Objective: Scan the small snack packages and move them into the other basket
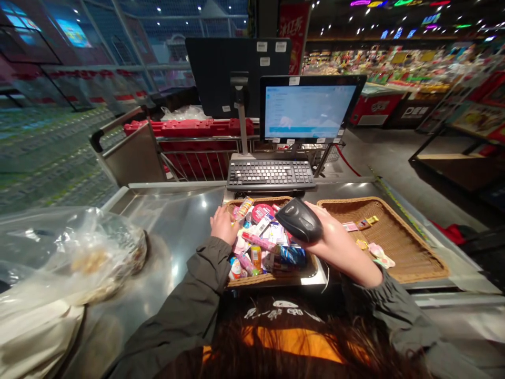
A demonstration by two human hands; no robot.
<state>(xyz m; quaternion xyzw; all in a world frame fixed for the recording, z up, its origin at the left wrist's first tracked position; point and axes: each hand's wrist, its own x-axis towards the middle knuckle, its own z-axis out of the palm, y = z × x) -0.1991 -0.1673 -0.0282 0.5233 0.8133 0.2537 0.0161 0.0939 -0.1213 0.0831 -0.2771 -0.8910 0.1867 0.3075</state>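
My right hand (pixel 330 229) is wrapped round a black handheld barcode scanner (pixel 300 218), held above the right part of a wicker basket (pixel 244 282). The basket is full of small packaged sweets, among them a pink tube (pixel 260 242), a round red-pink pack (pixel 262 212) and a dark blue packet (pixel 292 256). My left hand (pixel 224 225) is at the basket's left rim, its fingers closed on the lower end of an orange-and-white wrapped candy (pixel 244 208) that tilts up to the right. My fingertips partly hide that end.
A second wicker basket (pixel 418 255) on the right holds a few small packets. Behind are a keyboard (pixel 270 173), a lit monitor (pixel 310 113) and a trolley with red crates (pixel 197 128). Clear plastic bags (pixel 74 252) lie on the metal counter (pixel 177 216) at left.
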